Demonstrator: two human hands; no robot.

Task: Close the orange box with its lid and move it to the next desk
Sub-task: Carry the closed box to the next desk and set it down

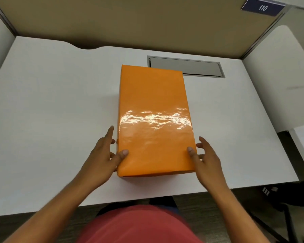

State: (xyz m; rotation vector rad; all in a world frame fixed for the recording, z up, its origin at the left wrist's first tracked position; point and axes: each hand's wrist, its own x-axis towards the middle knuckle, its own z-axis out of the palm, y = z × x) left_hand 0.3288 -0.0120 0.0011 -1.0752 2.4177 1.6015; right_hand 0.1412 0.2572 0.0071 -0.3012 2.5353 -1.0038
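Here the orange box (154,120) sits in the middle of the frame on a white desk (51,102), its long side running away from the camera and its glossy lid (153,95) seated flush on top, catching a bright patch of glare across its middle. The left hand (104,155) grasps the box at its lower left corner: the thumb lies on the lid's top surface, while the fingers spread along the left side wall. The right hand (205,158) mirrors it at the lower right corner, thumb pressed on the lid and fingers reaching down the right side. Whether the box is lifted or resting on the desk cannot be told, though a dark shadow shows beneath its near edge.

Just behind the box, at centre right of the frame, a grey cable hatch (186,66) is set into the desk, its near left corner hidden by the box. A tan partition (130,20) runs across the top of the frame, with a dark number plate (262,7) reading 110 at the upper right. At the bottom centre, a red shirt (139,225) fills the view.
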